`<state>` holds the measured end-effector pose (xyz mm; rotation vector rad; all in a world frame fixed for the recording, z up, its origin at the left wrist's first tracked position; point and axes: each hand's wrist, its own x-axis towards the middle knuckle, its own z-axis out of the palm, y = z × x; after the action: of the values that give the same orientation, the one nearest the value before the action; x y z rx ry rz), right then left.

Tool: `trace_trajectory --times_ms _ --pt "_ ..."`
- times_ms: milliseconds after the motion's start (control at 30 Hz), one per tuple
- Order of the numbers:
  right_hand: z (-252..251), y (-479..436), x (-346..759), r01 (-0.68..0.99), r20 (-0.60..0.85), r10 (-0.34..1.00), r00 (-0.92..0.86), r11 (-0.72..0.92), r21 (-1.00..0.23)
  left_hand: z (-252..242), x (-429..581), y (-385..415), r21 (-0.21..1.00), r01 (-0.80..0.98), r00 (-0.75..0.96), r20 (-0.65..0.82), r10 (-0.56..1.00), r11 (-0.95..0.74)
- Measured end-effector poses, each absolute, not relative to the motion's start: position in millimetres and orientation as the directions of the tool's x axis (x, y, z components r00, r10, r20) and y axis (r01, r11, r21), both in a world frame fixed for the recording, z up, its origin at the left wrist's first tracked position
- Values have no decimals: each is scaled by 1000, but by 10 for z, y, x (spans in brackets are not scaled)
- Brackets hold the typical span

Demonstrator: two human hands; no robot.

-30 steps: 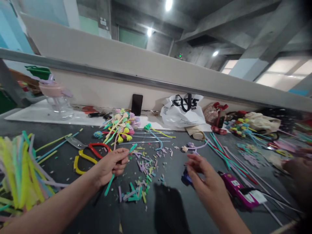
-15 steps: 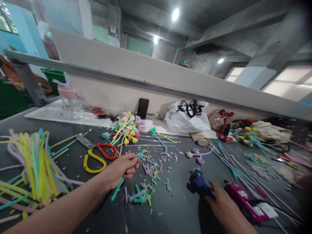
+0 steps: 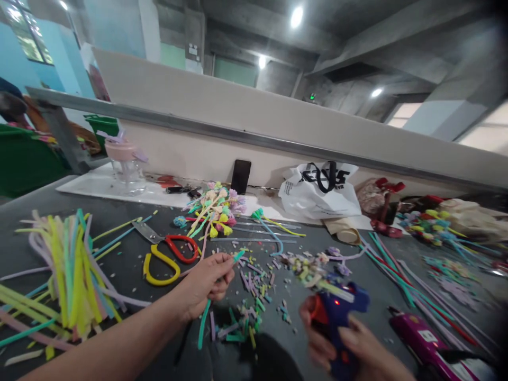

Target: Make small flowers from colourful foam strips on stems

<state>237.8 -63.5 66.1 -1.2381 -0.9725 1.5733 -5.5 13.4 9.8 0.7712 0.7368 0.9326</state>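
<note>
My left hand [image 3: 207, 286] is closed round a green pipe cleaner [image 3: 204, 323], whose tip sticks out past my fingertips above the dark table [image 3: 119, 264]. My right hand [image 3: 349, 352] grips a blue glue gun [image 3: 337, 312], lifted off the table with its nozzle pointing up and left. Its nozzle end carries a blurred yellowish clump. Cut pipe-cleaner scraps [image 3: 250, 296] lie scattered between my two hands.
Red and yellow scissors [image 3: 166, 254] lie left of my left hand. A bundle of long pipe cleaners [image 3: 67, 270] is at far left. Finished flower stems [image 3: 214, 209], a phone [image 3: 241, 177], a white bag [image 3: 319, 193] and a purple glue gun [image 3: 424, 338] are around.
My right hand went down to the blue glue gun on the table, took hold of it and raised it. My left hand kept hold of the green pipe cleaner. The view swung left.
</note>
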Motion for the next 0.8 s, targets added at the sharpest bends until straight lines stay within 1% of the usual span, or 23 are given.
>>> trace_trajectory --times_ms 67,133,233,367,433,500,667,800 --pt "510 -635 2087 -221 -290 948 -129 -313 -924 95 -36 125 818 -412 399 -234 886 402" --pt "347 -630 1911 -210 -288 946 -149 -315 -926 84 -14 118 821 -400 402 -243 883 408" --pt "147 -620 1817 -117 -265 962 -58 -270 -956 45 18 114 844 -381 413 -211 886 378" --pt "13 -599 1794 29 -222 972 82 -225 -974 -1 56 105 862 -376 423 -167 891 340" --pt "-17 -589 1777 82 -206 971 122 -216 -973 11 76 94 869 -367 413 -168 895 333" --pt "-37 -584 1763 111 -199 969 150 -216 -970 42 97 80 872 -340 406 -202 891 353" --pt "-79 -585 1775 144 -166 964 210 -198 -969 85 133 50 876 -314 357 -248 900 366" --pt "-96 -587 1790 90 -165 969 186 -184 -979 68 140 42 872 -302 360 -270 893 385"
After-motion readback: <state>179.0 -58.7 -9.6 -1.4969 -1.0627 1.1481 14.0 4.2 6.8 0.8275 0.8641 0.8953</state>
